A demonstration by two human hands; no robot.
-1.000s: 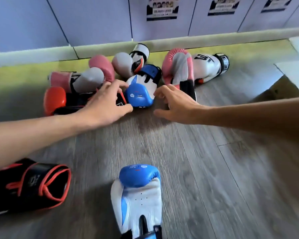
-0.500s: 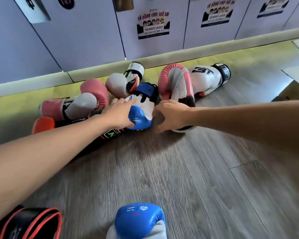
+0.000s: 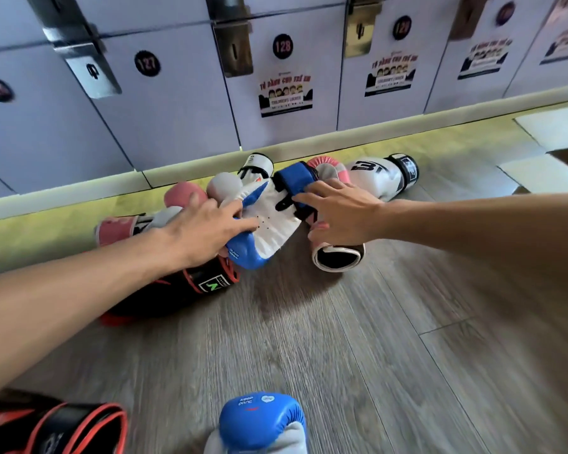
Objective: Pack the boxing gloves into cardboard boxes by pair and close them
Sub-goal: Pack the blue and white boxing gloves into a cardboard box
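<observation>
A blue and white boxing glove point(image 3: 273, 231) lies tilted on the pile of gloves by the lockers, its white palm side up. My left hand point(image 3: 207, 231) grips its blue padded end. My right hand point(image 3: 338, 214) holds its blue cuff strap, with the thumb underneath. Its matching blue and white glove point(image 3: 263, 424) lies alone on the floor at the bottom edge. A flap of a cardboard box point(image 3: 545, 158) shows at the far right.
Under my left forearm lies a black and red glove point(image 3: 191, 286); another point(image 3: 56, 427) sits at the bottom left. Pink and grey gloves point(image 3: 184, 194), a white glove with a black cuff point(image 3: 381, 175) and a pink-white glove point(image 3: 338, 257) crowd the pile. Lockers point(image 3: 177, 103) stand behind.
Both hands have closed on the blue and white glove and turned it over, so its white palm now faces up. The view has tilted up towards the lockers.
</observation>
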